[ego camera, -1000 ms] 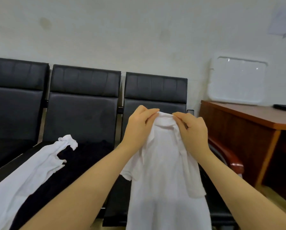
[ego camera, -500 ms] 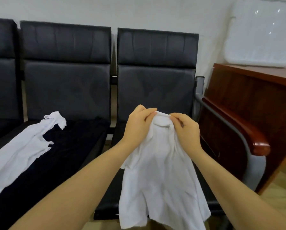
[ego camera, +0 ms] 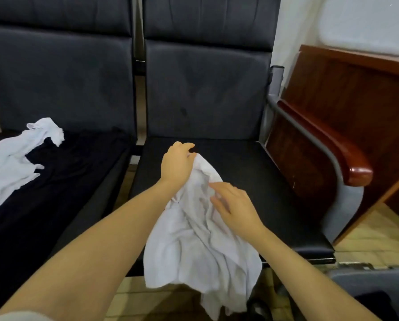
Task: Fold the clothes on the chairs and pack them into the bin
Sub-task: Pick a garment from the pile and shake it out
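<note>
A white shirt [ego camera: 200,246] lies crumpled on the right chair's black seat [ego camera: 275,186], its lower part hanging over the front edge. My left hand [ego camera: 176,164] grips the shirt's top end near the collar. My right hand [ego camera: 236,208] rests on the cloth just below, fingers fairly straight. On the left chair a black garment [ego camera: 61,172] is spread over the seat with another white garment [ego camera: 10,163] lying across it. The bin is only a grey rim [ego camera: 370,274] at the lower right corner.
A wooden armrest [ego camera: 332,144] on a grey metal frame bounds the right chair. Beyond it stands a brown wooden desk [ego camera: 356,89] with a white foam box [ego camera: 367,26] on top. Yellowish tiled floor [ego camera: 365,230] shows to the right.
Both hands have lowered the white shirt from mid-air onto the right seat. My right hand has let go of the collar and now lies on the cloth. The camera has tilted down.
</note>
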Available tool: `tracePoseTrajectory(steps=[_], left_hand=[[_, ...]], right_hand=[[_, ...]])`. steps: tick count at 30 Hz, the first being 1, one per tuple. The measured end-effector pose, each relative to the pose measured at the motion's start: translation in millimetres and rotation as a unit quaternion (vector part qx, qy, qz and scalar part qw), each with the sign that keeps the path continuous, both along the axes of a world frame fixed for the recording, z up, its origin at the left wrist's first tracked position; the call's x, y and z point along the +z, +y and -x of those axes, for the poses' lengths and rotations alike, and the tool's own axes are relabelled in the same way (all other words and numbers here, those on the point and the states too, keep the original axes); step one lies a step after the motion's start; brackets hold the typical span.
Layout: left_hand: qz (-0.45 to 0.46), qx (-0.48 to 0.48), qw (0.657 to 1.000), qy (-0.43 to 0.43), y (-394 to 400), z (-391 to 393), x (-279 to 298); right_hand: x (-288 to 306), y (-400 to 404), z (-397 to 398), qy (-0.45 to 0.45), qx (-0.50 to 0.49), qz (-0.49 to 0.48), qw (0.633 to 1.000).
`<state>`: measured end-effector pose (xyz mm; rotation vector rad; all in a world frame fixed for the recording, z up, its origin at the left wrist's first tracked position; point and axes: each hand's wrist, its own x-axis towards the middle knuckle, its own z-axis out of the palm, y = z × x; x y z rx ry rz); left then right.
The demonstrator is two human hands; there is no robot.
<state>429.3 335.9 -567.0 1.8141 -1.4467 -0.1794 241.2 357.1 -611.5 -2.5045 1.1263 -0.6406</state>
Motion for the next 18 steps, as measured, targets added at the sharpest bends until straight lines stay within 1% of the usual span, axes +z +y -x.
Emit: tracePoseTrajectory(steps=[2,4,6,9,12,14,18], left_hand=[[-0.059,-0.007,0.995,-0.075,15,5,-10],[-0.084,-0.024,0.989,-0.123,36,13,-20],[-0.108,-0.049,0.98,-0.158,61,19,-31],[-0.189,-0.068,0.961,-0.189,94,26,-51],[-0.286,-0.084,0.931,-0.211,116,28,-70],[-0.307,-0.09,0.921,-0.223,120,22,-79],[-0.302,-0.085,0.922,-0.227,102,1,-88]], right_hand=[[-14,10,7,0.113,-0.004,-0.036,0.993],[-25,12,12,0.172,-0.012,-0.097,0.98],[-32,10,14,0.208,-0.009,-0.112,0.972],[-37,7,14,0.245,-0.013,-0.087,0.966],[-39,3,13,0.252,-0.02,-0.068,0.965],[-40,-2,12,0.25,-0.028,-0.065,0.966],[-39,-21,9,0.256,-0.05,-0.061,0.963]])
